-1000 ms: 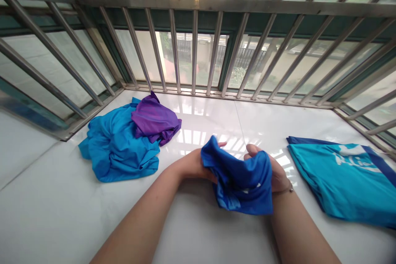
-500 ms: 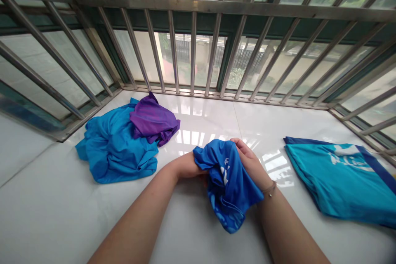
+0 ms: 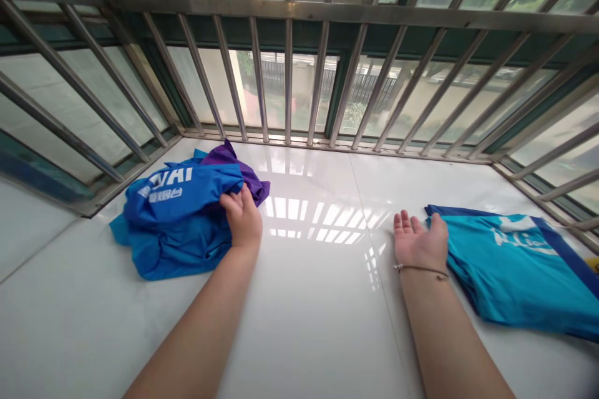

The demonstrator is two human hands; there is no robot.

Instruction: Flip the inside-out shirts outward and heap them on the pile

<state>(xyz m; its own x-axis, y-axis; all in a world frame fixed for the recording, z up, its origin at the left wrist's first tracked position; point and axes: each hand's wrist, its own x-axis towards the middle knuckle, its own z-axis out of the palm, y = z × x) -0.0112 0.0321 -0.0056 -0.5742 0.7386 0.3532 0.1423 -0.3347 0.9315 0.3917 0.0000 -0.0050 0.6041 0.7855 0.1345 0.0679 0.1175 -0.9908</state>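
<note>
At the left, my left hand (image 3: 244, 217) pinches the edge of a blue garment (image 3: 182, 199) with white lettering, which lies spread over the crumpled pile. Beneath it, a lighter blue garment (image 3: 159, 262) shows, and a purple cloth (image 3: 255, 184) sticks out behind. My right hand (image 3: 421, 240) is open and empty, palm up and fingers spread, just left of a folded teal garment (image 3: 524, 274) with navy edging and white print. A thin bracelet (image 3: 421, 269) circles my right wrist.
A glossy white tiled ledge (image 3: 318, 299) carries the clothes. Metal window bars (image 3: 287, 81) rise along its back and both sides. A small yellow thing (image 3: 593, 263) shows at the right edge.
The blue garment has gone from between both hands in the middle to the pile at the left, carried by my left hand. My right hand has let go, moved right and opened.
</note>
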